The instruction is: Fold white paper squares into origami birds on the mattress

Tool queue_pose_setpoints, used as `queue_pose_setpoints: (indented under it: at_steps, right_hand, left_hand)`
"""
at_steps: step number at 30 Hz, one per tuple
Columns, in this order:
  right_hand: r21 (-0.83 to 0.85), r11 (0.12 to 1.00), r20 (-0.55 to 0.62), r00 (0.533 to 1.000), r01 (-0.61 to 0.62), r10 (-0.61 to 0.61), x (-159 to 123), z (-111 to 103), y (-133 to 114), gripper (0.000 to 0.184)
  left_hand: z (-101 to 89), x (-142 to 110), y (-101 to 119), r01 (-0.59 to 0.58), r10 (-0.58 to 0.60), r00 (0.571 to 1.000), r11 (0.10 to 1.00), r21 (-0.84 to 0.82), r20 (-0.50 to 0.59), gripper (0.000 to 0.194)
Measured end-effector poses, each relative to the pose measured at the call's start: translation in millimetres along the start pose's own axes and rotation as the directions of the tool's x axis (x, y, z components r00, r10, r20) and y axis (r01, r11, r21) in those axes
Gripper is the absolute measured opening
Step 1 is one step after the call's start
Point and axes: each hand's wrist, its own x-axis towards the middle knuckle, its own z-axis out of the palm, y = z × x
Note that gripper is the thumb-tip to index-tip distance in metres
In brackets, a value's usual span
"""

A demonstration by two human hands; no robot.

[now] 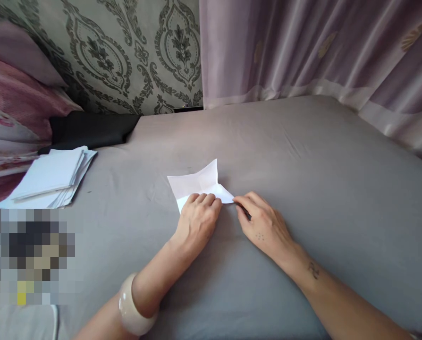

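Head cam shows your white paper (197,183) just about mid-view on the grey cloth (338,189), creased, with a flap standing up at its 12 o'clock side and a narrow point running out toward 4 o'clock; your left hand (201,212) sits over its 6 o'clock edge, fingers curled together, though I can't tell whether they're pinching the sheet or just pressing it down; your right hand (264,219), off at the paper's 4 o'clock, has thumb and fingers clamped on a slim dark object (245,211) right by that point, and I can't tell if the tip of the paper is nipped in there too.

Handling-wise, I'd guess it weighs next to nothing; crisp along the creases, floppy across the flat bits, easy to tear or crumple if you yank; the cloth underneath looks soft, so it'll probably give when you press and let the sheet skate a bit; I'd hold it flat-fingered near the 6 o'clock crease, keep off that thin 4 o'clock tip, and pinch only lightly where the layers double up; spare stack (51,174) is well apart at 9 o'clock, btw.
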Motion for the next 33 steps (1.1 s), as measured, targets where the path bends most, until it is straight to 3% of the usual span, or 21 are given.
queue_pose_setpoints:
  at_steps: [12, 33]
  right_hand:
    - [-0.01, 0.997, 0.02, 0.997, -0.08, 0.08, 10.4, 4.2, 1.5, 0.02]
    - [0.042, 0.983, 0.087, 0.981, -0.177, 0.172, 18.6, 3.1, 3.8, 0.016]
  left_hand:
    - [-21.5, 19.2, 4.6, 0.12, -0.112, 0.969, 0.993, -0.022, 0.218, 0.017]
    - [-17.1, 30.3, 1.5, 0.128, -0.123, 0.972, 0.992, -0.011, 0.202, 0.019]
